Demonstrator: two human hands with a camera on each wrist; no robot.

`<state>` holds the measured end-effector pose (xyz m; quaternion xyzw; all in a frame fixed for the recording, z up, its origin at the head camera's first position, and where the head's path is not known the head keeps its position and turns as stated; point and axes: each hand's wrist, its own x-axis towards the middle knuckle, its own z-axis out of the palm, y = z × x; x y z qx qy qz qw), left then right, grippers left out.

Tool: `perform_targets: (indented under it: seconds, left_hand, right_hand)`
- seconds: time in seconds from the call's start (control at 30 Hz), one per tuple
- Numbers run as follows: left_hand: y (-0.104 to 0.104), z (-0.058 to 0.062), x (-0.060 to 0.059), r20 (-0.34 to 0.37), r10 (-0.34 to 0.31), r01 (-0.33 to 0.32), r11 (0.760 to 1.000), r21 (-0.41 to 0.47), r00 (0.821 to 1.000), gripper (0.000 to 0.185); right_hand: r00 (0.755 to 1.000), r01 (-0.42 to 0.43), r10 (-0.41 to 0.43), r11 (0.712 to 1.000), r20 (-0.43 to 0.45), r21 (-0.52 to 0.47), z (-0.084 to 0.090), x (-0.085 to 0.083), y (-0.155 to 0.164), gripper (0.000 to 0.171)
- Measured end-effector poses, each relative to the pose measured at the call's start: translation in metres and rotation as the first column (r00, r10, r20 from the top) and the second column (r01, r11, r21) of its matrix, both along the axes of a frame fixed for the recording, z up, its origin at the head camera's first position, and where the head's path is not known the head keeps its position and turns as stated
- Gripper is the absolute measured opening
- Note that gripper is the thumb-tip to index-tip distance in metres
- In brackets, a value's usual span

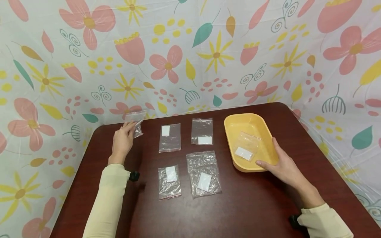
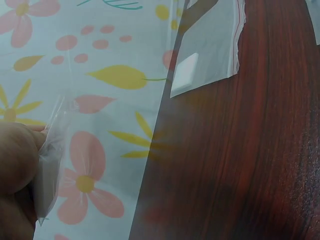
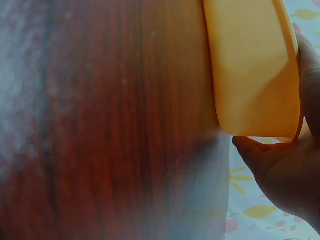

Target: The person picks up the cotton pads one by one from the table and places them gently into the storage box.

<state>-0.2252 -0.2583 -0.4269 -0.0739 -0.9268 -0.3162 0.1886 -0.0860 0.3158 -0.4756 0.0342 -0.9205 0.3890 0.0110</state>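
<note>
Clear plastic bag [image 1: 138, 130], left of centre in the head view, is pinched between the left hand's [image 1: 122, 140] thumb and fingers. Right of centre, the right hand [image 1: 282, 167], thumb and fingers spread apart, touches the lower right corner of a yellow tray [image 1: 256, 124] holding another bag [image 1: 251, 142]. Mid-frame, four more bags [image 1: 172, 140] lie on a dark red table [image 1: 238, 211]; flowered cloth [image 1: 208, 76] fills the top.

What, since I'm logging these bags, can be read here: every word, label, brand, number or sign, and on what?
No text can be read.
White pieces in the clear bags: any print is too small to read.
Yellow tray: no lettering shows.
Floral cloth: only drawn flowers, leaves and shapes.
</note>
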Motion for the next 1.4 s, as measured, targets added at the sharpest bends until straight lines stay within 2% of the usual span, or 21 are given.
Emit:
perform_targets:
  seconds: [0.4, 0.73, 1.03, 1.3, 1.4]
  left_hand:
    - [0.01, 0.0, -0.002, 0.005, -0.02, 0.02, 1.0, 0.007, 1.0, 0.029]
    - [0.036, -0.002, -0.007, 0.022, -0.072, 0.072, 0.997, 0.005, 0.997, 0.029]
    - [0.076, 0.0, -0.013, 0.023, -0.138, 0.138, 0.99, -0.012, 0.99, 0.03]
    - [0.121, -0.004, -0.014, 0.053, -0.24, 0.241, 0.97, -0.014, 0.969, 0.03]
    - [0.139, -0.005, -0.012, 0.074, -0.26, 0.262, 0.965, -0.024, 0.963, 0.031]
  right_hand:
    - [1.0, 0.007, -0.007, 1.0, 0.006, -0.009, -0.001, 0.002, 0.001, 0.116]
    - [1.0, 0.006, -0.006, 1.0, -0.01, -0.011, 0.0, 0.001, 0.002, 0.117]
    - [1.0, 0.008, -0.008, 1.0, -0.015, -0.004, 0.001, 0.0, 0.002, 0.117]
    - [1.0, -0.001, 0.001, 1.0, -0.016, -0.005, -0.001, 0.0, 0.001, 0.116]
    - [1.0, -0.002, 0.002, 1.0, -0.011, -0.002, 0.0, 0.001, 0.0, 0.117]
